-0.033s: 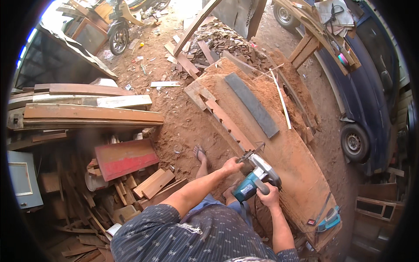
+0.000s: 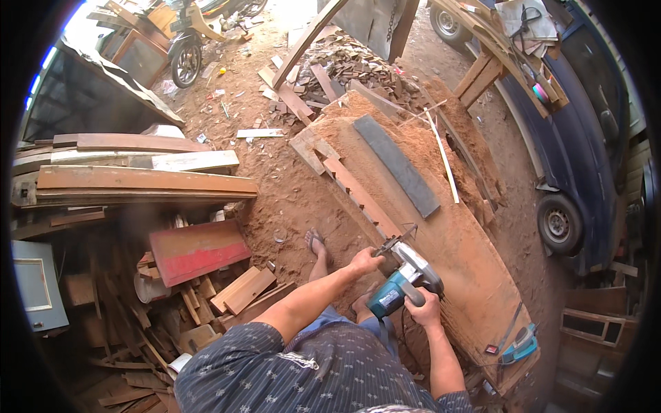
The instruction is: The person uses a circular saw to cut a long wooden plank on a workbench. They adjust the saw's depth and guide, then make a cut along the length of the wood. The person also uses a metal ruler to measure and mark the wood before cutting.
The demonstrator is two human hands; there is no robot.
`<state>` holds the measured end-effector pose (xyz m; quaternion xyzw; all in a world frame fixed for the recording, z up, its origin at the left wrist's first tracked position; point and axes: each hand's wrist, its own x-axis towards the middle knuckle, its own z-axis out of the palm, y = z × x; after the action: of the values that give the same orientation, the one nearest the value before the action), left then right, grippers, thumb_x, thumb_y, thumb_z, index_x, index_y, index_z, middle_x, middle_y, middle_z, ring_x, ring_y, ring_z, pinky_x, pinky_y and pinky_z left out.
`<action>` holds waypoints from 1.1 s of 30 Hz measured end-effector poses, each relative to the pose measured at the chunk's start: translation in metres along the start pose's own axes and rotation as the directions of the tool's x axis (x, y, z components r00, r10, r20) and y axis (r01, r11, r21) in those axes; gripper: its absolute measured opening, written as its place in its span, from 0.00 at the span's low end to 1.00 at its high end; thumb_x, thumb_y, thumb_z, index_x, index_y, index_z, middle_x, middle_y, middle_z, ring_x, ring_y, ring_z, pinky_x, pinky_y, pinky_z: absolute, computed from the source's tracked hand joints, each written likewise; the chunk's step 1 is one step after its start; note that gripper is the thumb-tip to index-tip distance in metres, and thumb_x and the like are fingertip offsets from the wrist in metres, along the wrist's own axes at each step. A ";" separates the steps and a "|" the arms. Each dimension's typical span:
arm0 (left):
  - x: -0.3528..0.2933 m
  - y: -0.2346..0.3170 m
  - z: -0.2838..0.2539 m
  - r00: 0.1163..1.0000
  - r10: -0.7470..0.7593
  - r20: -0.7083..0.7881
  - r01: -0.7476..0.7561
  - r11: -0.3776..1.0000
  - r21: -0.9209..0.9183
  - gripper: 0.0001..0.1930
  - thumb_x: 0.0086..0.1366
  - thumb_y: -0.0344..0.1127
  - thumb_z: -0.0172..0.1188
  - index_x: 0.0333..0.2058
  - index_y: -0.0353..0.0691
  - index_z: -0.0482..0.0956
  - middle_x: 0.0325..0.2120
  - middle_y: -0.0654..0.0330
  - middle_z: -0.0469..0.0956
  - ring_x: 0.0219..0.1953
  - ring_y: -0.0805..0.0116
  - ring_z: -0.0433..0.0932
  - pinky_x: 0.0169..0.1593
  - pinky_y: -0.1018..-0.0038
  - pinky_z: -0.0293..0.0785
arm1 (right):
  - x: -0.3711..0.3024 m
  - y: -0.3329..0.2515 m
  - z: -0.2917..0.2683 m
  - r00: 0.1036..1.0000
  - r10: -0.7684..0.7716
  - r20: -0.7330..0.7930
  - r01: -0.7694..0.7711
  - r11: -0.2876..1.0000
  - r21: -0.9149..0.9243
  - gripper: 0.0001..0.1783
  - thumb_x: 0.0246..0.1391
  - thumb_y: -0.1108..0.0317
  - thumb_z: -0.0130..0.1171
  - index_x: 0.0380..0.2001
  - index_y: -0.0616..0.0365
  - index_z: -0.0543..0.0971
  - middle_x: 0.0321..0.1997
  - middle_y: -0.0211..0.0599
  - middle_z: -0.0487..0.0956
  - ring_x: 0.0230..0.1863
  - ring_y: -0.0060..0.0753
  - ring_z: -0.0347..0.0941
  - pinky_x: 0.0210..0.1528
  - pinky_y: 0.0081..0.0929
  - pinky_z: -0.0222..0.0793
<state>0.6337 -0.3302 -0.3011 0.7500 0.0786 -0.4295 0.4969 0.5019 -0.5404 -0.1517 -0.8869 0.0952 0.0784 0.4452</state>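
Note:
A teal and silver circular saw (image 2: 392,292) rests at the near-left edge of a wide wooden board. My right hand (image 2: 425,308) wraps round its dark rear handle. On the saw's other side, my left hand (image 2: 366,262) is closed at the metal base, though its exact grip is partly hidden. Ahead of the saw, a narrow notched plank (image 2: 361,197) lies along the edge of the sawdust-covered board (image 2: 475,275). A dark grey plank (image 2: 397,165) lies farther up on it. Near the board's close right corner sits another teal power tool (image 2: 521,345).
Stacked timber (image 2: 144,182) and a red-painted panel (image 2: 200,251) stand on the left. Wood offcuts (image 2: 351,69) are heaped beyond the board. A dark blue vehicle (image 2: 551,151) is at the right. A thin pale strip (image 2: 444,158) lies across the sawdust.

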 end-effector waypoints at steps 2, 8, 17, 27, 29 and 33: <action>0.004 -0.001 -0.003 1.000 -0.012 -0.018 0.011 1.000 -0.002 0.30 0.56 0.50 0.64 0.52 0.34 0.79 0.39 0.50 0.83 0.39 0.62 0.83 0.46 0.67 0.77 | 0.004 -0.001 0.002 1.000 -0.006 0.002 0.006 1.000 0.002 0.12 0.44 0.66 0.69 0.32 0.60 0.83 0.26 0.43 0.82 0.27 0.39 0.81 0.34 0.32 0.75; 0.000 0.007 -0.014 0.998 -0.058 -0.003 0.058 0.994 -0.095 0.28 0.56 0.49 0.65 0.50 0.35 0.79 0.32 0.54 0.83 0.31 0.66 0.81 0.38 0.69 0.77 | 0.011 -0.007 0.008 1.000 -0.015 0.001 0.015 1.000 -0.005 0.12 0.43 0.65 0.69 0.31 0.59 0.83 0.26 0.44 0.82 0.28 0.44 0.81 0.34 0.35 0.75; 0.018 -0.004 -0.030 0.999 -0.043 0.031 0.046 0.993 -0.113 0.29 0.58 0.47 0.65 0.53 0.33 0.76 0.33 0.55 0.82 0.30 0.68 0.80 0.34 0.71 0.76 | 0.026 -0.013 0.018 0.999 -0.034 -0.012 0.034 0.999 0.010 0.12 0.43 0.63 0.68 0.30 0.58 0.81 0.26 0.49 0.81 0.30 0.51 0.81 0.34 0.40 0.75; 0.021 0.003 -0.060 0.999 -0.044 0.019 0.046 0.994 -0.100 0.28 0.62 0.44 0.64 0.57 0.34 0.73 0.37 0.55 0.80 0.30 0.68 0.79 0.32 0.72 0.76 | 0.046 -0.029 0.031 1.000 -0.029 -0.002 0.029 0.999 0.036 0.12 0.43 0.63 0.67 0.30 0.58 0.81 0.27 0.47 0.82 0.31 0.51 0.80 0.35 0.39 0.75; 0.019 0.009 -0.066 0.997 -0.081 0.015 0.082 0.993 -0.082 0.28 0.62 0.44 0.64 0.56 0.35 0.73 0.35 0.56 0.80 0.29 0.69 0.78 0.32 0.72 0.76 | 0.048 -0.030 0.035 1.000 -0.018 0.001 0.018 0.999 0.029 0.12 0.43 0.63 0.67 0.30 0.58 0.81 0.27 0.47 0.81 0.31 0.51 0.80 0.35 0.39 0.75; 0.022 0.008 -0.075 0.998 -0.061 0.014 0.063 0.986 -0.156 0.26 0.61 0.44 0.65 0.54 0.35 0.74 0.36 0.57 0.80 0.29 0.69 0.78 0.32 0.73 0.75 | 0.057 -0.036 0.040 1.000 -0.019 0.016 0.019 1.000 0.022 0.12 0.43 0.63 0.68 0.31 0.58 0.81 0.27 0.48 0.81 0.31 0.52 0.80 0.35 0.40 0.75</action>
<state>0.6940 -0.2800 -0.3016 0.7039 0.1331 -0.4406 0.5410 0.5632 -0.4925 -0.1602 -0.8822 0.0840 0.0803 0.4564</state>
